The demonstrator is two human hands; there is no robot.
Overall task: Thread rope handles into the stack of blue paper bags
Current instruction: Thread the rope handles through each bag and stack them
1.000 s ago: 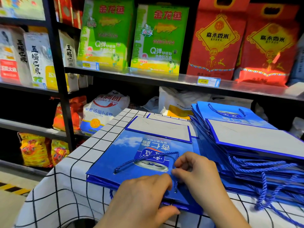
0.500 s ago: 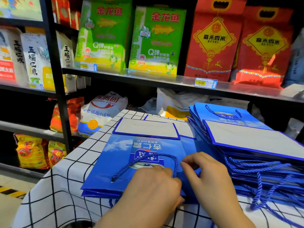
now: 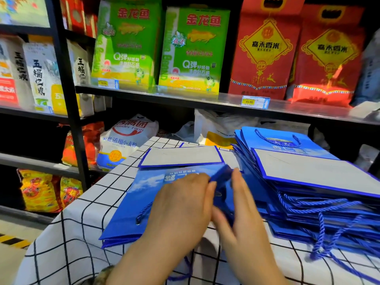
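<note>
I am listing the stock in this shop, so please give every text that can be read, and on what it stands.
"金龙鱼" and "Q弹": on the green rice bags
"嘉禾香米": on the red rice bags
"45.00": on the yellow price tag
"家庭适用小麦粉": on the white flour sack
Too blurred to read: the print on the blue paper bag and the left price tag.

Motion blur over right fingers (image 3: 239,188) and lifted bag edge (image 3: 221,174)

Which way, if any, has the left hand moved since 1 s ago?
Yes. The left hand slid forward across the top bag, away from the person and toward the grey flap.
</note>
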